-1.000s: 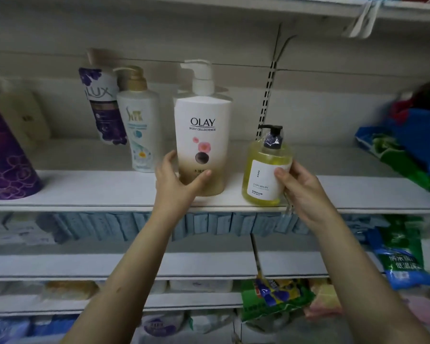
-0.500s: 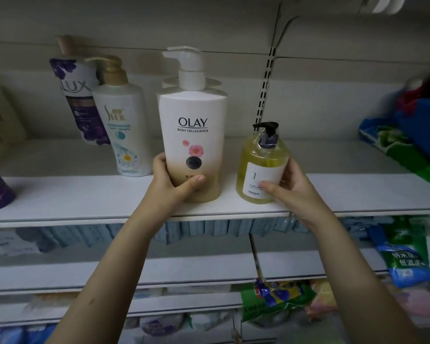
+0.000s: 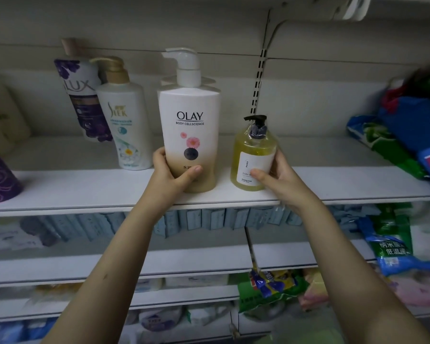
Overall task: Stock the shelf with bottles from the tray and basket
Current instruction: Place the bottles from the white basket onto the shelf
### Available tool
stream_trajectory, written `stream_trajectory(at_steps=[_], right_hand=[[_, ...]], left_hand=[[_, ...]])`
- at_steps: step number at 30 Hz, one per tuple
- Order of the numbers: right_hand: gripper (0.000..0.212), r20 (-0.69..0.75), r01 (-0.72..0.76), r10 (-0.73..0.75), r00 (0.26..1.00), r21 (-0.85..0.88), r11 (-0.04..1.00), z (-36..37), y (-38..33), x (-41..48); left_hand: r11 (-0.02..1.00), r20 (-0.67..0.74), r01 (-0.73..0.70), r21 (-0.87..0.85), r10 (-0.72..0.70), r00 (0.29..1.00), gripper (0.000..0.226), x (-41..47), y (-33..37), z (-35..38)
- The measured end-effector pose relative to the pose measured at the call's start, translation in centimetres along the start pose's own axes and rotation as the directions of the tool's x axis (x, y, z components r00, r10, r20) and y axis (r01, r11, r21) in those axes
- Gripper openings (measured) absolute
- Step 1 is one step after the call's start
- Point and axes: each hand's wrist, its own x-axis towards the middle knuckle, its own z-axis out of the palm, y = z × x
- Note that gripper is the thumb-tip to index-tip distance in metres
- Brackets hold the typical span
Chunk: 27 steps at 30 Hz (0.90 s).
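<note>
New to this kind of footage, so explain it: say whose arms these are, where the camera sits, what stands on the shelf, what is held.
No machine here: these are a person's two bare hands. The picture comes from a camera worn on the head, looking forward and down. The left hand grips a white Olay bottle; the right hand grips a smaller yellow pump bottle. Both appear to stand on the white shelf. Further left stand a white gold-pump bottle and a purple Lux bottle; bags lie at the right.
</note>
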Motion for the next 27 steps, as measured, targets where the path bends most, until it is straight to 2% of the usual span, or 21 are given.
stream_trajectory(at_steps=[3,5,8,10,14,19,23,27], right_hand=[[0.075,-0.033,-0.028,0.028,0.999,0.004,1.000,0.2,-1.0,-1.0],[0.080,-0.126,-0.046,0.051,0.991,0.048,0.998,0.7,-1.8,-2.8],[0.076,-0.270,-0.045,0.072,0.960,0.106,0.993,1.9,-2.7,-7.1],[0.067,-0.306,-0.004,0.053,0.951,0.160,0.987,2.6,-2.9,-10.2],[0.061,-0.320,0.040,0.041,0.946,0.240,0.970,3.3,-3.4,-15.5],[0.052,-0.332,0.037,0.056,0.942,0.268,0.963,3.2,-3.8,-20.1],[0.054,-0.341,0.018,0.089,0.936,0.298,0.954,3.6,-3.5,-22.6],[0.057,-0.299,-0.033,0.131,0.945,0.309,0.950,5.3,-3.2,-24.4]], left_hand=[[1.000,-0.049,0.009,-0.011,-0.010,0.999,0.088,-1.4,0.8,0.0],[0.998,-0.114,0.018,-0.061,-0.025,0.993,0.092,-3.4,1.4,0.2],[0.996,-0.184,0.023,-0.089,-0.039,0.982,0.078,-7.8,2.0,0.8],[0.996,-0.192,0.005,-0.087,-0.022,0.981,0.066,-10.9,2.1,1.2],[0.990,-0.157,0.013,-0.143,-0.035,0.987,0.051,-16.1,2.6,1.9],[0.988,-0.160,0.026,-0.151,-0.051,0.986,0.053,-20.9,3.3,2.4],[0.990,-0.151,0.035,-0.137,-0.056,0.987,0.043,-23.2,3.2,2.5],[0.988,-0.113,0.071,-0.137,-0.087,0.990,0.045,-24.7,2.7,2.1]])
